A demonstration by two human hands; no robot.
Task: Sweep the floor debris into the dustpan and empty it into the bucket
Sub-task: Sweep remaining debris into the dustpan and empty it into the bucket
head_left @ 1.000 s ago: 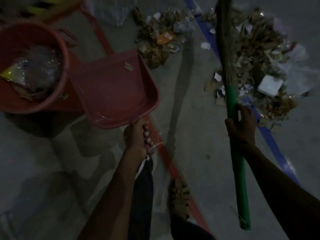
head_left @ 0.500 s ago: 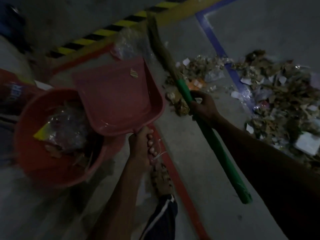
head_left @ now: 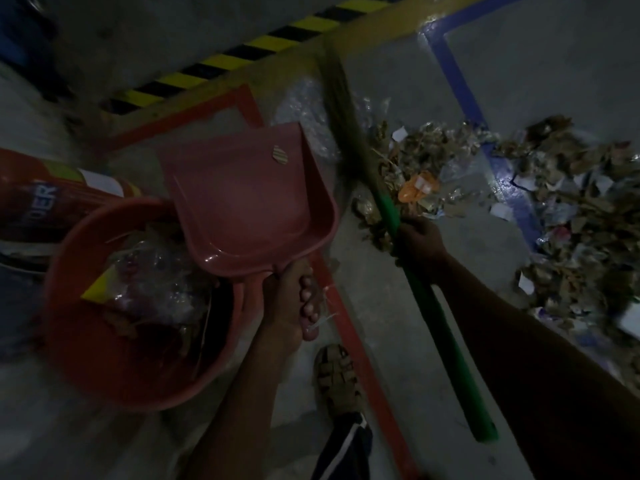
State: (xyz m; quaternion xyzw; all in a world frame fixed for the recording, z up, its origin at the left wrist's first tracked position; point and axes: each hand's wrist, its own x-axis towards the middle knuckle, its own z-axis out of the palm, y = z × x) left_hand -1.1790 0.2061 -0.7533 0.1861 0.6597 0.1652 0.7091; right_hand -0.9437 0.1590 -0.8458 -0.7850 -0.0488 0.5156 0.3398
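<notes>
Over bucket (head_left: 86, 358): left hand (head_left: 287, 306) grips dustpan (head_left: 249, 202); right hand (head_left: 419, 240) grips broom (head_left: 446, 344).

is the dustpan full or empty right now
Nearly empty. The dustpan, held by the left hand over the bucket, shows a bare inside except one small scrap near its lip.

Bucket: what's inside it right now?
The bucket holds clear plastic wrap, a yellow scrap and dry bits. The dustpan, gripped by the left hand, covers its far rim; deeper contents are too dark to tell.
</notes>
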